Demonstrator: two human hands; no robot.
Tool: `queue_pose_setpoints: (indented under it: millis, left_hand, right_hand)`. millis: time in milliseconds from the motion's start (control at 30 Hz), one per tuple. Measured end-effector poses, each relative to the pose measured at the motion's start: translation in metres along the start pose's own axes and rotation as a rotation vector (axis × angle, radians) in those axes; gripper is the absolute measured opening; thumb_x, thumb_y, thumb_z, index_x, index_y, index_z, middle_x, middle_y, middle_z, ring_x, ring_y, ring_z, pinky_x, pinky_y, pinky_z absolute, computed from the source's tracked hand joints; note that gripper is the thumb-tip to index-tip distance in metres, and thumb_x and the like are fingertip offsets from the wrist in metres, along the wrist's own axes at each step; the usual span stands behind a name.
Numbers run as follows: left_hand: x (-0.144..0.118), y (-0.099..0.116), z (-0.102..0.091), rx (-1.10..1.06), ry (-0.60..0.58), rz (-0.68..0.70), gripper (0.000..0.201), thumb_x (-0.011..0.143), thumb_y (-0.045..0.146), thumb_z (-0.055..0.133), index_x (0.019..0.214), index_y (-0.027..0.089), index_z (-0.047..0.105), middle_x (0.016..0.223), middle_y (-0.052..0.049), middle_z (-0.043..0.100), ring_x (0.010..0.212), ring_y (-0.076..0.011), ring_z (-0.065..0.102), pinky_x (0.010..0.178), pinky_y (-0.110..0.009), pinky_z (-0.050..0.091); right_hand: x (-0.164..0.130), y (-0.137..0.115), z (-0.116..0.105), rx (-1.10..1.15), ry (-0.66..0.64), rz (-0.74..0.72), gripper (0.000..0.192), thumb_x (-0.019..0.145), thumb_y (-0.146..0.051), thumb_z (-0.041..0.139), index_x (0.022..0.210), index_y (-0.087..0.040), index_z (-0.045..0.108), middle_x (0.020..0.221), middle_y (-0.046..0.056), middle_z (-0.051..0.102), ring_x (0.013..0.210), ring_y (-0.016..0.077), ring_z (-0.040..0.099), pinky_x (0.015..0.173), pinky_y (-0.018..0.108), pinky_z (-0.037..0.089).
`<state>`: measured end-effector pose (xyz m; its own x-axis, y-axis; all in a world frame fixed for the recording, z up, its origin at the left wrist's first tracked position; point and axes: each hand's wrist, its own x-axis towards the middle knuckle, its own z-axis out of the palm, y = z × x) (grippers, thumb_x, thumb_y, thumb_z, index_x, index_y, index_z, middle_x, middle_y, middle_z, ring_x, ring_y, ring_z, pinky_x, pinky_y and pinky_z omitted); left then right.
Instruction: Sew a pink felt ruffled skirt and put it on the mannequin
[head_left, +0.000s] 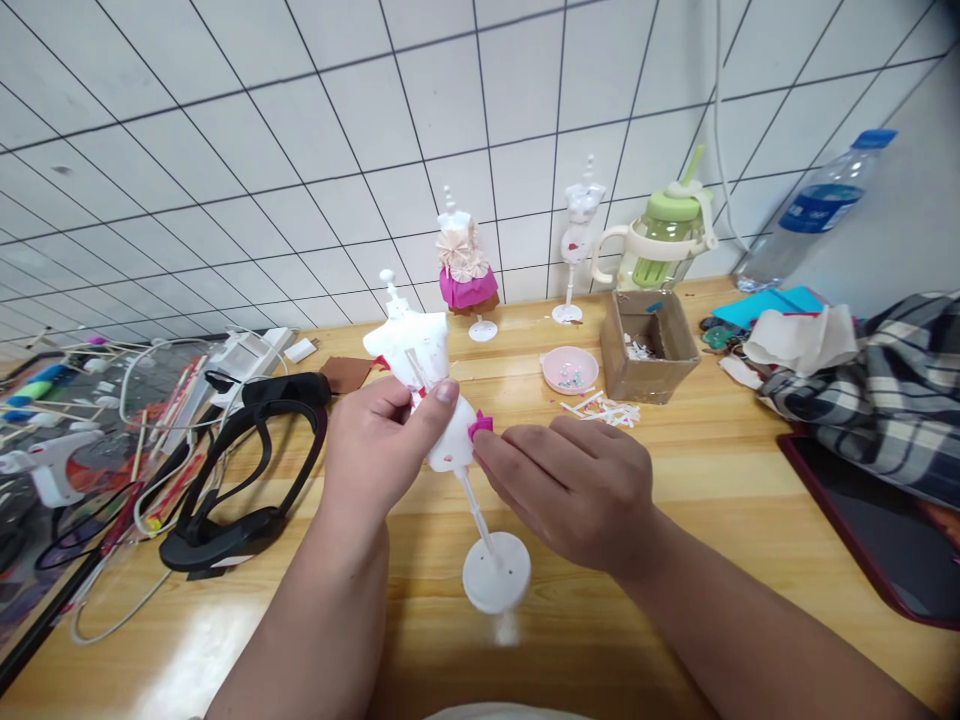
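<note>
1. My left hand [375, 440] sits at the centre of the frame, its fingers [439, 395] clenched around the waist of a small white plastic dress-form mannequin [420, 350], which leans to the upper left.
2. My right hand [577, 485], just right of centre, has its fingertips [491, 450] pinched on a small magenta scrap [480, 425] that touches the mannequin's hip.
3. The mannequin's thin rod runs down to its round white base [496, 572], raised above the wooden bench [712, 480].
4. My left palm hides most of the torso; how much of the scrap is tucked under my fingertips I cannot tell.
</note>
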<state>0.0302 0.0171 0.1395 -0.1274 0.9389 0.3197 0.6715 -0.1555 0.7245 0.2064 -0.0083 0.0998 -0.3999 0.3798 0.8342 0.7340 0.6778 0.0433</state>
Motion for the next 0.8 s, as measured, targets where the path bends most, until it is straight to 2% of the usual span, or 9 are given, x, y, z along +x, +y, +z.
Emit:
queue_pose_setpoints:
  millis: [67, 133, 200, 267, 400, 533, 633, 800]
  left_hand:
    - [0.001, 0.000, 0.000, -0.012, 0.021, -0.020, 0.043, 0.077, 0.051, 0.060, 0.051, 0.017, 0.056, 0.044, 0.002, 0.047, 0.044, -0.0101, 0.041, 0.042, -0.023, 0.029]
    - [0.002, -0.002, -0.001, -0.021, 0.058, -0.025, 0.045, 0.078, 0.052, 0.059, 0.050, 0.018, 0.054, 0.043, 0.002, 0.046, 0.044, -0.0105, 0.041, 0.042, -0.023, 0.029]
    - [0.002, -0.006, -0.002, -0.017, 0.104, -0.013, 0.046, 0.078, 0.053, 0.059, 0.049, 0.018, 0.053, 0.043, 0.002, 0.045, 0.044, -0.0108, 0.041, 0.043, -0.024, 0.030]
    - [0.002, -0.012, -0.002, -0.002, 0.137, 0.015, 0.046, 0.077, 0.056, 0.061, 0.051, 0.018, 0.054, 0.044, 0.002, 0.046, 0.045, -0.0111, 0.041, 0.043, -0.024, 0.031]
    - [0.000, -0.022, -0.002, 0.036, 0.146, 0.099, 0.048, 0.077, 0.057, 0.063, 0.052, 0.017, 0.056, 0.047, 0.002, 0.047, 0.049, -0.0115, 0.042, 0.047, -0.024, 0.034]
    - [-0.004, -0.018, 0.003, 0.004, 0.108, 0.124, 0.049, 0.077, 0.060, 0.062, 0.053, 0.017, 0.057, 0.046, 0.001, 0.047, 0.048, -0.0119, 0.042, 0.047, -0.026, 0.032]
    - [-0.005, -0.013, 0.005, -0.045, 0.127, 0.097, 0.048, 0.077, 0.060, 0.062, 0.053, 0.018, 0.057, 0.048, 0.001, 0.047, 0.049, -0.0118, 0.041, 0.046, -0.025, 0.032]
    - [-0.004, -0.014, 0.002, -0.078, 0.179, 0.035, 0.050, 0.076, 0.063, 0.062, 0.054, 0.018, 0.058, 0.050, 0.001, 0.051, 0.049, -0.0123, 0.045, 0.045, -0.024, 0.034]
  right_hand:
    - [0.000, -0.002, -0.001, 0.039, -0.013, -0.014, 0.009, 0.088, -0.026, 0.061, 0.086, -0.020, 0.068, 0.067, -0.002, 0.066, 0.055, 0.0113, 0.046, 0.051, 0.031, 0.029]
    - [0.000, -0.004, -0.002, 0.118, -0.018, 0.003, 0.024, 0.087, -0.030, 0.059, 0.064, -0.021, 0.060, 0.056, -0.001, 0.057, 0.052, 0.0123, 0.041, 0.050, 0.032, 0.025]
    - [0.002, -0.005, -0.004, 0.212, -0.007, 0.067, 0.035, 0.086, -0.030, 0.057, 0.053, -0.021, 0.049, 0.050, -0.002, 0.049, 0.050, 0.0124, 0.038, 0.049, 0.032, 0.024]
    - [0.005, -0.004, -0.006, 0.309, 0.025, 0.188, 0.032, 0.086, -0.026, 0.056, 0.055, -0.021, 0.049, 0.051, -0.002, 0.047, 0.050, 0.0114, 0.038, 0.049, 0.030, 0.026]
    - [0.009, -0.001, -0.004, 0.474, 0.089, 0.461, 0.012, 0.088, -0.026, 0.062, 0.077, -0.020, 0.059, 0.062, -0.004, 0.052, 0.054, 0.0091, 0.043, 0.053, 0.024, 0.034]
    - [0.008, -0.003, 0.003, 0.516, 0.073, 0.603, 0.019, 0.084, -0.031, 0.067, 0.083, -0.022, 0.051, 0.067, -0.006, 0.050, 0.057, 0.0079, 0.045, 0.053, 0.021, 0.036]
    - [0.006, -0.005, 0.005, 0.497, 0.024, 0.586, 0.022, 0.083, -0.033, 0.068, 0.088, -0.022, 0.049, 0.072, -0.005, 0.052, 0.062, 0.0091, 0.048, 0.055, 0.022, 0.037]
    - [0.007, -0.002, 0.001, 0.478, -0.028, 0.433, 0.019, 0.085, -0.031, 0.066, 0.092, -0.022, 0.050, 0.081, -0.002, 0.059, 0.072, 0.0117, 0.053, 0.061, 0.024, 0.039]
